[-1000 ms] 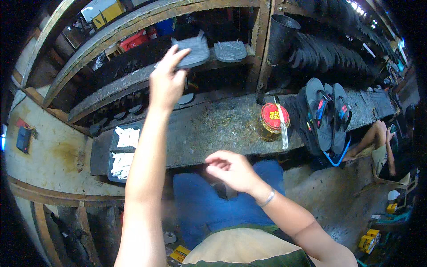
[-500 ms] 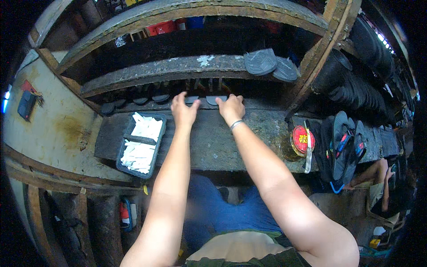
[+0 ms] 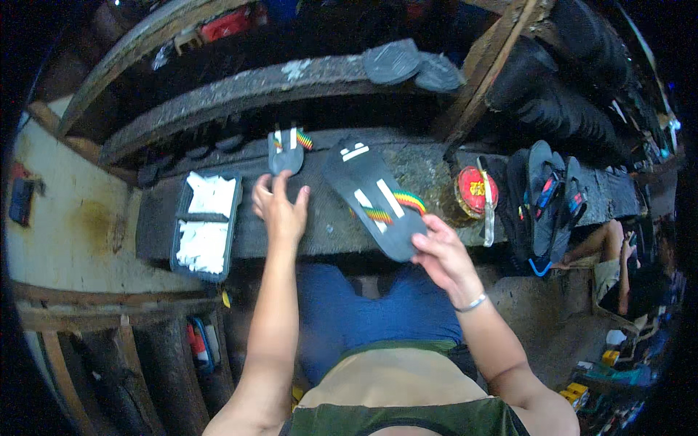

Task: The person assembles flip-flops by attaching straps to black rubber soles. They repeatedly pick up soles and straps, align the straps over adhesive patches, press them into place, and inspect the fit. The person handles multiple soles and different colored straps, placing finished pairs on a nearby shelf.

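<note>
My right hand [image 3: 445, 256] grips the near end of a black flip-flop [image 3: 372, 195] with red, yellow and green striped straps and white marks; it lies slanted over the dark workbench [image 3: 422, 168]. My left hand [image 3: 278, 206] is held just above the bench with fingers apart, its fingertips touching the near end of a second matching black flip-flop [image 3: 286, 149] that sticks out from under the lower shelf. The rest of that second flip-flop is hidden in the shadow.
A dark tray [image 3: 204, 222] with white pieces lies left on the bench. A round red-lidded tin [image 3: 474, 192] stands at the right, then a pile of black flip-flops [image 3: 544, 193]. Dark soles [image 3: 409, 65] rest on the shelf above. A seated person [image 3: 618, 254] is far right.
Both hands came back from the rear of the bench. My right hand has pulled one striped flip-flop out toward me; the left rests at a second one.
</note>
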{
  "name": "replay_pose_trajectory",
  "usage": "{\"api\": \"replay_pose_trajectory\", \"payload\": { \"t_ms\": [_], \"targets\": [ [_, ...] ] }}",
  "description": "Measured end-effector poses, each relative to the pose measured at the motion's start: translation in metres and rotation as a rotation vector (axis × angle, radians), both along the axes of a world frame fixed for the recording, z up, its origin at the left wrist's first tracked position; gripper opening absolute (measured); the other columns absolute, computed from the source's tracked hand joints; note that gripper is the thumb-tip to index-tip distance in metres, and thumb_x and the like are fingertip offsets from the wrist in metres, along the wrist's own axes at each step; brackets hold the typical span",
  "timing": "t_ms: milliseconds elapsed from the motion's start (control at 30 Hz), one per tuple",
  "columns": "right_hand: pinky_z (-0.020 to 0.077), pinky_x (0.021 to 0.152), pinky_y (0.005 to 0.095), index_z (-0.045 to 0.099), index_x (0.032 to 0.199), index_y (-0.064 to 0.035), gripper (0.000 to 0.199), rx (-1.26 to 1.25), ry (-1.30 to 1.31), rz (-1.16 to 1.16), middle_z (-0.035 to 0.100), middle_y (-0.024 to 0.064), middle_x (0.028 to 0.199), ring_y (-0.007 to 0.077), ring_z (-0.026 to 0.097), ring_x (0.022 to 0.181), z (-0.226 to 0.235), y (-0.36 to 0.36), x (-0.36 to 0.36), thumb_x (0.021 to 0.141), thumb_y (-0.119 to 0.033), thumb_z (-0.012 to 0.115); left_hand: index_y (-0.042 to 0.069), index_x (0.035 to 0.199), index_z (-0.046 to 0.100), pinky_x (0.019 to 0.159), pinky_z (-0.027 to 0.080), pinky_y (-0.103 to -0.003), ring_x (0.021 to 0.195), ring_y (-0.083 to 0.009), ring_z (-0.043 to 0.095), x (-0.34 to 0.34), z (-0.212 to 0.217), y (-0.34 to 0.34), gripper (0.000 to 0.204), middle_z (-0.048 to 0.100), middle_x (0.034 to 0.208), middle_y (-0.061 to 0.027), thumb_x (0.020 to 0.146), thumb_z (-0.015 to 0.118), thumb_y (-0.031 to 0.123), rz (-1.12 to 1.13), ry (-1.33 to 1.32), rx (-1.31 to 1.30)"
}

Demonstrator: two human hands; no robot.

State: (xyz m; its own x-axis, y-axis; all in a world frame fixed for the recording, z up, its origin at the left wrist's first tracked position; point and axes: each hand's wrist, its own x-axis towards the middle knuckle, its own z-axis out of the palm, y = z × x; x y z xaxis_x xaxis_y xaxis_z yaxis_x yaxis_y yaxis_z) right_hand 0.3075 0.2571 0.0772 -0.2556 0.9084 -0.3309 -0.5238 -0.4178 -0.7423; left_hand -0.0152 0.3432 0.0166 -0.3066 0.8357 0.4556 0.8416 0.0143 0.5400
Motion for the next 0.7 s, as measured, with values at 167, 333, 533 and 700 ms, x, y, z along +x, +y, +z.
{"api": "replay_pose_trajectory", "payload": {
  "t_ms": [167, 333, 533, 700],
  "targets": [
    [0.0612, 0.067, 0.0305, 0.057, 0.125, -0.0062, 0.041, -0.087, 0.109, 0.205, 0.074, 0.0113, 0.109, 0.0194, 0.074, 0.087, -0.003, -0.060, 0.022, 0.089, -0.001, 0.077, 0.002, 0.153, 0.046, 0.114, 0.046, -0.047, 0.135, -0.0310, 0.057, 0.045, 0.021, -0.100, 0.056, 0.060, 0.146, -0.0160, 0.105, 0.060, 0.028, -0.374, -1.924, -0.220],
    [0.0628, 0.085, 0.0379, 0.061, 0.128, 0.0054, 0.044, -0.208, 0.126, 0.358, 0.075, 0.0175, 0.113, 0.0244, 0.076, 0.097, -0.040, -0.093, 0.038, 0.087, -0.001, 0.077, 0.004, 0.145, 0.050, 0.112, 0.048, -0.054, 0.128, -0.0404, 0.062, 0.060, 0.047, -0.160, 0.051, 0.064, 0.135, -0.0209, 0.106, 0.055, 0.037, -0.885, -2.204, 0.125],
    [0.0580, 0.089, 0.0315, 0.064, 0.129, 0.0029, 0.042, -0.158, -0.186, 0.342, 0.074, 0.0099, 0.113, 0.0170, 0.071, 0.099, -0.046, -0.093, 0.033, 0.093, -0.015, 0.076, 0.006, 0.115, 0.061, 0.102, 0.055, -0.053, 0.115, -0.0382, 0.069, 0.044, 0.052, -0.203, 0.023, 0.068, 0.118, -0.0191, 0.105, 0.060, 0.026, -1.043, -1.640, 0.334],
    [0.0477, 0.104, 0.0349, 0.065, 0.128, -0.0021, 0.050, 0.594, -0.550, -0.017, 0.065, 0.0077, 0.130, 0.0191, 0.061, 0.119, 0.049, -0.118, 0.009, 0.082, -0.014, 0.081, 0.003, 0.107, 0.061, 0.095, 0.058, -0.053, 0.104, -0.0399, 0.071, 0.047, 0.056, -0.241, 0.040, 0.069, 0.114, -0.0219, 0.096, 0.073, 0.039, -0.820, -1.069, 0.318]
  ]
}}
